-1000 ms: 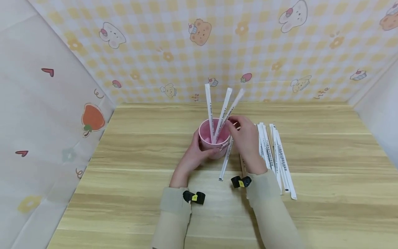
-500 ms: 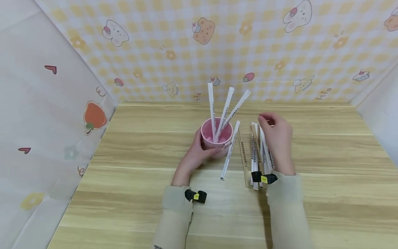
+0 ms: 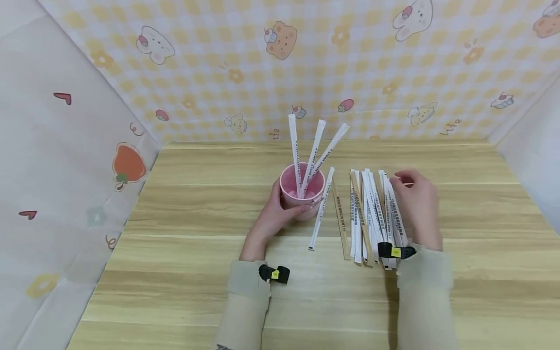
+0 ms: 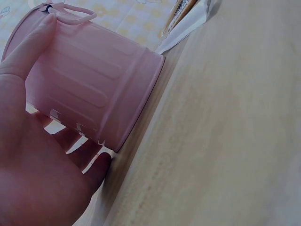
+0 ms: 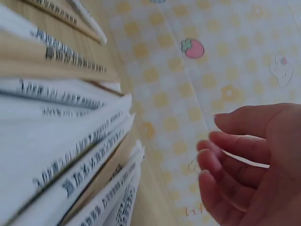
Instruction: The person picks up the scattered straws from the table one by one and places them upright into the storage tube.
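Note:
My left hand [image 3: 277, 214] holds a small pink bucket [image 4: 89, 75] upright on the table, its thumb by the bucket's handle [image 4: 75, 16] and its fingers round the far side. Three white paper-wrapped straws [image 3: 293, 146] stand in the bucket, fanned apart. My right hand [image 3: 415, 204] is over the right edge of a pile of wrapped straws [image 3: 369, 214], some white and some brown. In the right wrist view the loosely bent fingers [image 5: 244, 136] have nothing between them and are apart from the straws' ends.
One white wrapped straw [image 3: 321, 209] leans or lies against the bucket's right side; which, I cannot tell. A brown wrapped straw [image 3: 341, 218] lies between it and the pile. A patterned cloth wall [image 3: 245, 97] rises behind the wooden table [image 3: 183, 291].
My right hand has left the third straw in the bucket and moved right, across the pile to its right edge. That straw's top now leans further right. My left hand keeps holding the bucket.

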Demonstrator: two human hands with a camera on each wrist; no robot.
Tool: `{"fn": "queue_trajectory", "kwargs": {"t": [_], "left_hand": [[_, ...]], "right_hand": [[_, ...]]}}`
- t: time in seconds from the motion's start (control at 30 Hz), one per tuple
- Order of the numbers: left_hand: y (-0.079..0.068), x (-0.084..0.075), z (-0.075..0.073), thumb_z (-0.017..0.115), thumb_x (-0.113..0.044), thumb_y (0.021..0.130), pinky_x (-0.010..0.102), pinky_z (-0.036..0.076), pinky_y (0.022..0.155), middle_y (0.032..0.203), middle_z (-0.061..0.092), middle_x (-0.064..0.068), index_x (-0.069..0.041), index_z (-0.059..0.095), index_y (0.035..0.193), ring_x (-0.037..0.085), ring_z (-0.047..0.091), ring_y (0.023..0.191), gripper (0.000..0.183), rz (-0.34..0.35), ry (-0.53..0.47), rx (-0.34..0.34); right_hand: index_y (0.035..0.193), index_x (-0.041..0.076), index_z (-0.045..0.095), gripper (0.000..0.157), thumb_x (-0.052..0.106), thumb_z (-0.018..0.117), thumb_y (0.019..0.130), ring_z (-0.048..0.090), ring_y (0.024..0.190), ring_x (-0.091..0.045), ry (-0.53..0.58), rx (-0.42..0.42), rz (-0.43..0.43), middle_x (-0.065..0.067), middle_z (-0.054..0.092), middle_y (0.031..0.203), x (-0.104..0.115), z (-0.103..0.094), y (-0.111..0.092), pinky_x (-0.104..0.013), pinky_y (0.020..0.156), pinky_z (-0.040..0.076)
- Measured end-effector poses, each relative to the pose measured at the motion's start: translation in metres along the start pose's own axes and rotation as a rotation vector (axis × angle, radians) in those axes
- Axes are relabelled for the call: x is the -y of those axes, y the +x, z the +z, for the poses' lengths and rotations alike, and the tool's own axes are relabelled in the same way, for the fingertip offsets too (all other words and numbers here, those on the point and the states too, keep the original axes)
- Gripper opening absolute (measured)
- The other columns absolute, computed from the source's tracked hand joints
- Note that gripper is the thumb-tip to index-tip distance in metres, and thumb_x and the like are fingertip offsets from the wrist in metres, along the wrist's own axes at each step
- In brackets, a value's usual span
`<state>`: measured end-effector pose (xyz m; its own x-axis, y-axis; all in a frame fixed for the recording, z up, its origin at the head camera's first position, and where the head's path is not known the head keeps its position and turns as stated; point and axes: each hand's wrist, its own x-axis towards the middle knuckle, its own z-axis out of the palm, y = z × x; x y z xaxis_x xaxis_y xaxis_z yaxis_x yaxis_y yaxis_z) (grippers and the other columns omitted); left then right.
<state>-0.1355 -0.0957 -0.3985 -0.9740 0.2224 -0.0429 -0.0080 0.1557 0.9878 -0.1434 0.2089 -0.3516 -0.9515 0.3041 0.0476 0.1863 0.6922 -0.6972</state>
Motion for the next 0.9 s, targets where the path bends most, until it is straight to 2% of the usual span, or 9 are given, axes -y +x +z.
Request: {"fn": "queue_trajectory", "kwargs": {"t": [0.1, 0.3, 0.4, 0.73, 0.9], "left_hand": [[0.001, 0.001, 0.0, 0.079, -0.041, 0.062, 0.038, 0.023, 0.103, 0.139, 0.027, -0.015, -0.046, 0.014, 0.135, 0.008, 0.025, 0.127, 0.098, 0.012, -0.01, 0.002], [0.001, 0.0, 0.0, 0.079, -0.039, 0.063, 0.037, 0.023, 0.103, 0.139, 0.027, -0.014, -0.045, 0.014, 0.135, 0.008, 0.025, 0.127, 0.098, 0.017, -0.013, 0.0], [0.001, 0.0, 0.0, 0.079, -0.038, 0.062, 0.037, 0.024, 0.103, 0.138, 0.027, -0.015, -0.045, 0.015, 0.136, 0.007, 0.026, 0.126, 0.098, 0.018, -0.012, 0.003], [0.001, 0.001, 0.0, 0.079, -0.037, 0.063, 0.04, 0.024, 0.103, 0.139, 0.027, -0.01, -0.042, 0.015, 0.137, 0.012, 0.026, 0.126, 0.098, 0.033, -0.012, -0.001], [0.002, 0.001, 0.0, 0.079, -0.038, 0.063, 0.041, 0.025, 0.102, 0.139, 0.027, -0.009, -0.042, 0.015, 0.137, 0.013, 0.027, 0.126, 0.097, 0.036, -0.005, -0.001]], "right_hand": [[0.12, 0.005, 0.054, 0.048, 0.041, 0.045, 0.09, 0.049, 0.089, -0.027, -0.061, 0.071, 0.032, -0.014, 0.055, 0.105, -0.009, -0.002, 0.003, -0.039, 0.066, 0.043], [0.125, -0.003, 0.046, 0.058, 0.042, 0.048, 0.089, 0.048, 0.097, -0.037, -0.14, 0.275, 0.067, -0.025, 0.049, 0.116, -0.018, -0.004, 0.005, -0.045, 0.073, 0.042], [0.123, -0.004, 0.046, 0.058, 0.042, 0.048, 0.089, 0.049, 0.095, -0.036, -0.159, 0.326, 0.091, -0.025, 0.049, 0.115, -0.023, -0.003, 0.005, -0.044, 0.072, 0.043], [0.112, -0.002, 0.053, 0.05, 0.04, 0.053, 0.087, 0.051, 0.086, -0.03, -0.156, 0.38, 0.133, -0.02, 0.055, 0.103, -0.032, -0.001, 0.005, -0.035, 0.065, 0.042], [0.106, 0.0, 0.058, 0.048, 0.043, 0.053, 0.086, 0.049, 0.082, -0.027, -0.172, 0.378, 0.137, -0.016, 0.057, 0.099, -0.032, 0.0, 0.005, -0.032, 0.063, 0.04]]}}
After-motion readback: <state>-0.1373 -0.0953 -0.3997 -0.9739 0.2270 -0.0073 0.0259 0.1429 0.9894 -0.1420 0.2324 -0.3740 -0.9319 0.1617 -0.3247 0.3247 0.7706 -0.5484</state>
